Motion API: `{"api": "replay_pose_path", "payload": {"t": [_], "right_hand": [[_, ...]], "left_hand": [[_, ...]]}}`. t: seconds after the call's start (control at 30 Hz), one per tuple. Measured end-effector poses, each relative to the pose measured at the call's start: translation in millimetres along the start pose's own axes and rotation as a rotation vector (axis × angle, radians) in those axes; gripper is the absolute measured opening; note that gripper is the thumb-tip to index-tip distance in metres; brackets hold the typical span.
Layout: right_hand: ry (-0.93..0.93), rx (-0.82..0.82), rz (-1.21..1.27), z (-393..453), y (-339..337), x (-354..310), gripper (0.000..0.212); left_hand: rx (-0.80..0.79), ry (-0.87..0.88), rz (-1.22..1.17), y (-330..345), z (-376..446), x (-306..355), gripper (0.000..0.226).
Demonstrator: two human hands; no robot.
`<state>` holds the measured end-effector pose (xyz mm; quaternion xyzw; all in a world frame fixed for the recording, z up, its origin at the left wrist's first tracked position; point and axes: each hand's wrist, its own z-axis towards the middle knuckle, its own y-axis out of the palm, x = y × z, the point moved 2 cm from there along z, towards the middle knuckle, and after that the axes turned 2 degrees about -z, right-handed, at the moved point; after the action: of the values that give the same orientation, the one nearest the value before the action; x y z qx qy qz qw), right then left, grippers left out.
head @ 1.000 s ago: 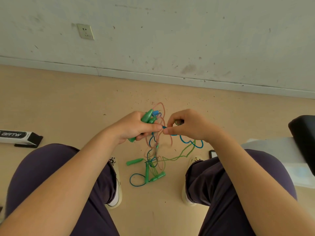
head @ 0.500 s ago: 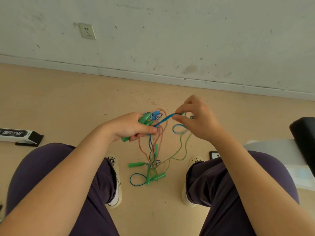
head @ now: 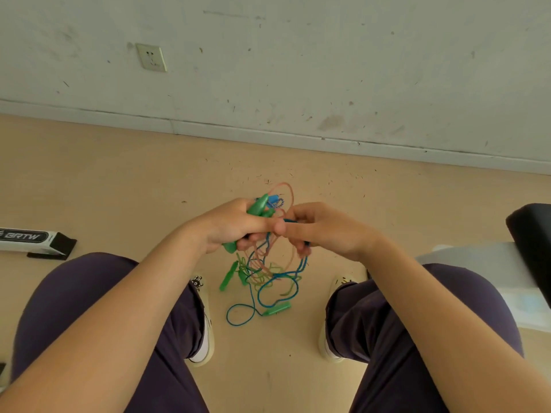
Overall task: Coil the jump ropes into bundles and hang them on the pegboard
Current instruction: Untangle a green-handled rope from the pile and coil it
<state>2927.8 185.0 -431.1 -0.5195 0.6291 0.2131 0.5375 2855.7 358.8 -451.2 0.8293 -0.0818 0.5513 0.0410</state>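
My left hand point(head: 229, 226) grips a pair of green jump rope handles point(head: 257, 207), with a blue handle point(head: 273, 200) showing just behind them. My right hand point(head: 320, 231) sits close beside it and pinches the blue rope point(head: 301, 265), which hangs down from its fingers. Blue, pink point(head: 290, 198) and green cords trail from both hands into a tangled pile point(head: 262, 275) on the floor between my feet. More green handles point(head: 228, 277) point(head: 277, 309) lie in that pile. No pegboard is in view.
I sit with my knees apart over a tan floor point(head: 119, 180). A white wall with a socket point(head: 151, 57) is ahead. A white and black box point(head: 35, 239) lies at left. A black object point(head: 530, 245) and white sheets point(head: 477, 263) are at right.
My right hand, which had pulled the blue rope up and to the right, has come back down beside my left hand. The hanging cords have shifted on the floor.
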Motion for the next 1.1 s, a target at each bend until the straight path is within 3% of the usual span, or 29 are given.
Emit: {"api": "replay_pose_path", "payload": {"t": [0.07,0.13,0.23,0.3,0.37,0.47,0.57,0.8,0.93,1.0,1.1], "right_hand": [[-0.07,0.115,0.013,2,-3,1,0.02],[-0.193,0.277,0.219,1,-15,-1,0.025],[-0.269,0.412,0.564,-6,-40,-3,0.028],[-0.211,0.362,0.459,-12,-52,-1,0.028],[-0.1,0.203,0.278,-15,-51,2,0.035],[0.028,0.083,0.096,-14,-32,1,0.051],[0.059,0.033,-0.029,-6,-9,1,0.048],[-0.012,0.314,0.238,0,-11,-1,0.058],[0.023,0.162,-0.109,-3,-16,1,0.023],[0.013,0.178,-0.157,-5,-21,0,0.041],[-0.06,0.363,0.023,-10,-36,0,0.045]], "left_hand": [[-0.049,-0.006,0.015,-1,0,0,0.023],[-0.045,-0.031,0.058,-10,-2,-1,0.02],[0.095,-0.063,0.182,-30,-6,-4,0.024],[0.218,-0.026,0.102,-39,-6,-4,0.025],[0.236,0.014,-0.007,-41,-7,-3,0.025],[0.077,0.024,0.009,-26,-7,0,0.025],[0.002,0.022,0.048,-8,-4,3,0.03],[0.057,0.035,0.076,-8,-2,4,0.03],[0.095,-0.003,0.124,-14,-3,1,0.022],[0.044,-0.05,0.219,-20,-7,1,0.021],[-0.01,-0.137,0.371,-24,-13,-1,0.019]]}}
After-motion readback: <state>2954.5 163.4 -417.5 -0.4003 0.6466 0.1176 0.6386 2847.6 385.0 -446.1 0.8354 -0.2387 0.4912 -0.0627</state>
